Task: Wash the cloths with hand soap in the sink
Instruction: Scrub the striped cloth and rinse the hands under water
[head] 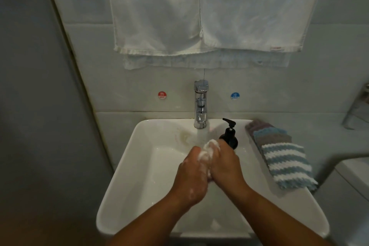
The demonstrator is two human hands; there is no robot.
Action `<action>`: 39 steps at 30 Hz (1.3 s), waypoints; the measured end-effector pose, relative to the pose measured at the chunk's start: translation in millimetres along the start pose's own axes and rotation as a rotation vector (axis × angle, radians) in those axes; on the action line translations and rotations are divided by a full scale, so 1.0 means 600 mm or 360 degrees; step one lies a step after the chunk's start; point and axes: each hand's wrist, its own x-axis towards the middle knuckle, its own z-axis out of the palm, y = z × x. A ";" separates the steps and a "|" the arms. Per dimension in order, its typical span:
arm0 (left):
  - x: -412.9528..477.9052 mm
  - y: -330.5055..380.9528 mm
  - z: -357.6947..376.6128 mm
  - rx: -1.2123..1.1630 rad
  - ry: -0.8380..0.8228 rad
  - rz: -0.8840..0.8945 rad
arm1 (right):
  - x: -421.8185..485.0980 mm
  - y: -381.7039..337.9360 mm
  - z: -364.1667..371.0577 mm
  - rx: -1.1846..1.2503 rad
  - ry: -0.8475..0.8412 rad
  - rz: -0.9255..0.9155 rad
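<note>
The left hand (190, 175) and right hand (226, 166) both clutch 1 white soapy cloth (209, 149) under the running faucet (200, 104), over the sink (123, 166).

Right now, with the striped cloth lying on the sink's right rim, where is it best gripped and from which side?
Probably the near edge of the striped cloth, pinched from above on the basin side by the right hand. It lies flat, topmost of the overlapping stack, so lifting that free end should peel it off without dragging the others.
</note>
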 end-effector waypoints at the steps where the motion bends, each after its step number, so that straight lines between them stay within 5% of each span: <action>1: 0.005 0.004 -0.005 0.0045 0.0019 0.0021 | -0.005 0.006 0.002 -0.0114 -0.0086 -0.0044; 5: 0.021 -0.001 -0.027 0.0180 0.0207 0.0010 | -0.062 0.001 0.014 0.0003 -0.0201 -0.0191; 10: 0.008 -0.028 -0.005 0.0373 -0.0029 -0.0004 | -0.042 -0.021 -0.003 0.0112 -0.0065 -0.0245; 13: 0.001 -0.007 -0.002 0.0238 -0.0044 0.0004 | -0.017 -0.002 -0.005 0.0006 0.0018 -0.0040; 18: 0.026 0.007 -0.027 0.0142 0.0260 -0.0044 | -0.066 -0.006 0.013 -0.0010 -0.0223 -0.0195; 24: -0.001 -0.012 -0.003 0.0025 -0.0055 0.0013 | -0.029 -0.022 -0.013 0.0139 0.0066 -0.0181; 30: 0.031 0.001 -0.024 0.0055 0.0274 -0.0038 | -0.072 0.002 0.017 0.0061 -0.0180 -0.0211; 36: -0.008 0.003 0.011 -0.0226 0.0005 -0.0192 | -0.023 -0.017 -0.009 0.0110 0.0141 -0.0169; 39: -0.005 0.014 0.004 -0.0145 0.0094 0.0007 | -0.017 0.000 -0.011 -0.0125 -0.0044 -0.0163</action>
